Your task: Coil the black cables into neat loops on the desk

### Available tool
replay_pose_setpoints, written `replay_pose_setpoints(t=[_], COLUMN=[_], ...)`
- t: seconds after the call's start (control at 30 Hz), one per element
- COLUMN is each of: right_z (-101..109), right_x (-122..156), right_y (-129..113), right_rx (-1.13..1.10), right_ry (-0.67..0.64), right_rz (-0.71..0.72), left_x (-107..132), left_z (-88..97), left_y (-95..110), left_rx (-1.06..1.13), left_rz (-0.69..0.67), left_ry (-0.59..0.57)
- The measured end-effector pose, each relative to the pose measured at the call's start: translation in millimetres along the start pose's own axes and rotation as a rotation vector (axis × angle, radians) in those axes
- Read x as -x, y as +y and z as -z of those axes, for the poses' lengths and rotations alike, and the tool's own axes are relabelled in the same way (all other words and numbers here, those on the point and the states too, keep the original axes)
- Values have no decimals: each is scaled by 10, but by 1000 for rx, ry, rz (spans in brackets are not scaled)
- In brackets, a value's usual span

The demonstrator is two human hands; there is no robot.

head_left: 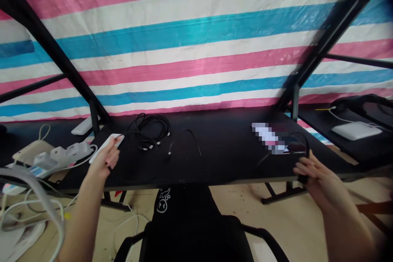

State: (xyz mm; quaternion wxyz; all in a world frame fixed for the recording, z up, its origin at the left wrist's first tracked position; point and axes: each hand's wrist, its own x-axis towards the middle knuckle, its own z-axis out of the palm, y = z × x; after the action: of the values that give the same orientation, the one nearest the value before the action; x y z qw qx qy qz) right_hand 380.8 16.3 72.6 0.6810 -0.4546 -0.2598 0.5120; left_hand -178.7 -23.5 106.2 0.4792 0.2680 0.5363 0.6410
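Note:
My left hand grips a flat white bar-shaped device at the left edge of the black desk. My right hand is closed on a thin black cable that loops over the desk's right front corner, its dark end hanging by my fingers. A coil of black cables lies on the desk just right of my left hand. Two loose short black cables lie near the middle.
A white power strip with plugs and white cords sit on a low surface at left. A second desk at right carries a white flat box. A black chair is under me. A striped tarp hangs behind.

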Motion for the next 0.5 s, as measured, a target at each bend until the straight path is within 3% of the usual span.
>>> replay_pose_setpoints(t=[0.07,0.17,0.5], right_z=[83,97,-166], right_x=[-112,-245,-315], right_y=[-84,-119,57], right_rx=[-109,-140,-135], right_ry=[-20,12,-58], right_rz=[-58,-81,-134], left_x=[26,89,107], left_z=[164,292,407], left_y=[96,144,60], left_rx=[269,456,579], left_rz=[-76,-199,-182], left_ry=[43,74,-69])
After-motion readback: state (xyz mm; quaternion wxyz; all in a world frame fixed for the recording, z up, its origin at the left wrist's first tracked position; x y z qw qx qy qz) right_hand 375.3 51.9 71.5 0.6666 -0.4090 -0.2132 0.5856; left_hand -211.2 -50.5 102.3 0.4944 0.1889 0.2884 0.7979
